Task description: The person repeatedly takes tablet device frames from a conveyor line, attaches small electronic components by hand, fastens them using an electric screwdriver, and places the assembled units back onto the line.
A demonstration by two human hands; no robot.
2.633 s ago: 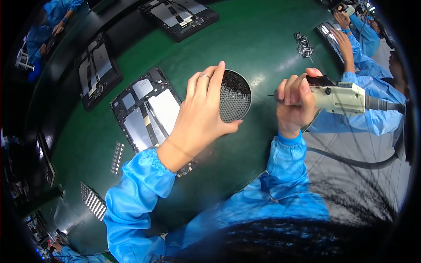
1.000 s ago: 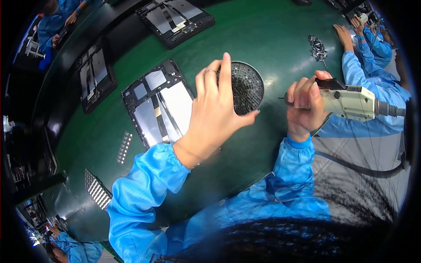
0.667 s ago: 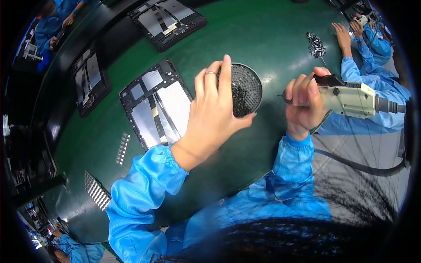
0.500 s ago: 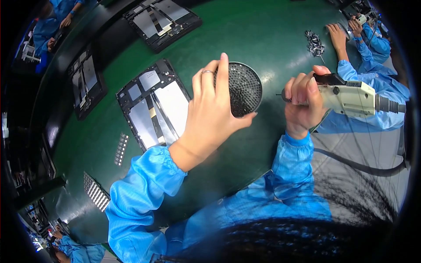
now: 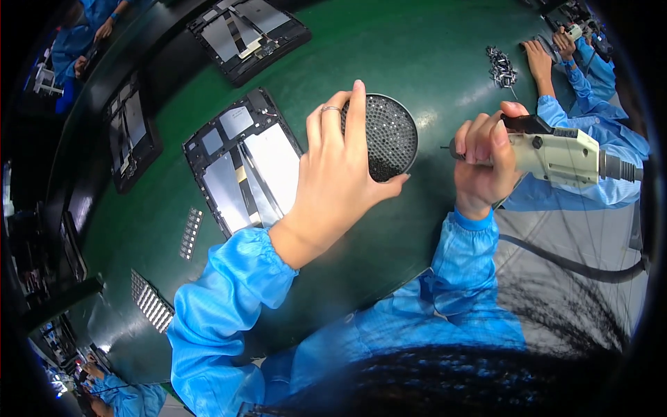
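best rock the dish (image 5: 390, 128) gently, left hand (image 5: 333, 174) pinching it, bits (image 5: 385, 169) pooled near six o'clock, right hand (image 5: 481, 156) gripping the driver (image 5: 552, 158) towards three.

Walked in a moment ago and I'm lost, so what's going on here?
A person's left hand grips a round dimpled dish, with tiny dark pieces gathered mostly along its near edge. The right hand holds a pale electric screwdriver, its bit pointing toward the dish but apart from it. An opened tablet lies on the green tabletop, partly hidden behind the left hand.
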